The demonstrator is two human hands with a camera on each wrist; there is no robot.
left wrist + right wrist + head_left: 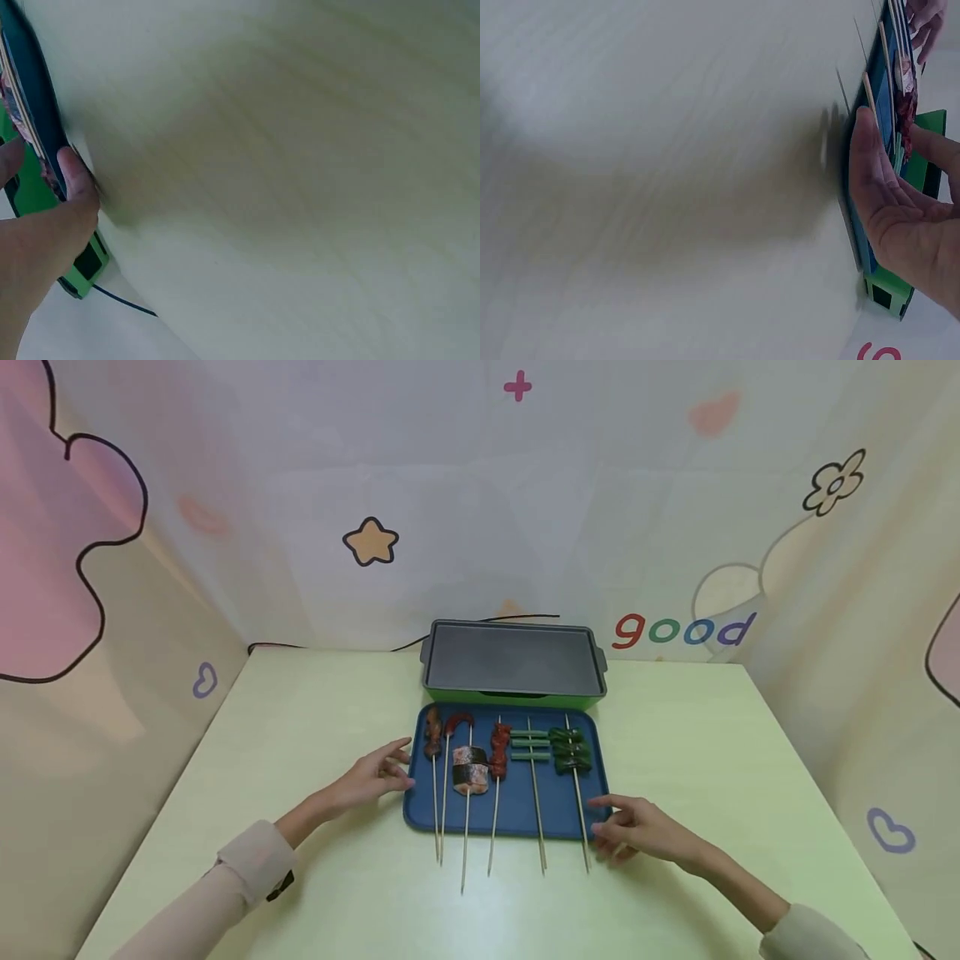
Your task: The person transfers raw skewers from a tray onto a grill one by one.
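Observation:
A blue tray (517, 810) lies on the table with several skewers of food on it, their sticks jutting past its near edge. My left hand (371, 777) is at the tray's left rim, fingers loosely bent and thumb right at the edge. My right hand (645, 833) is at the near right corner, index finger reaching over the rim beside the skewer of green pieces (572, 752). Between the hands are a wrapped roll skewer (470, 770), a red meat skewer (499, 750), a green stalk skewer (531, 745), a curled red skewer (459, 720) and a brown skewer (432, 733).
Right behind the tray stands a green grill with a dark grey flat top (516, 660). A black cable (412, 645) runs from behind it along the table's back edge. Printed curtains (480, 527) enclose the pale table (330, 877) at the back and sides.

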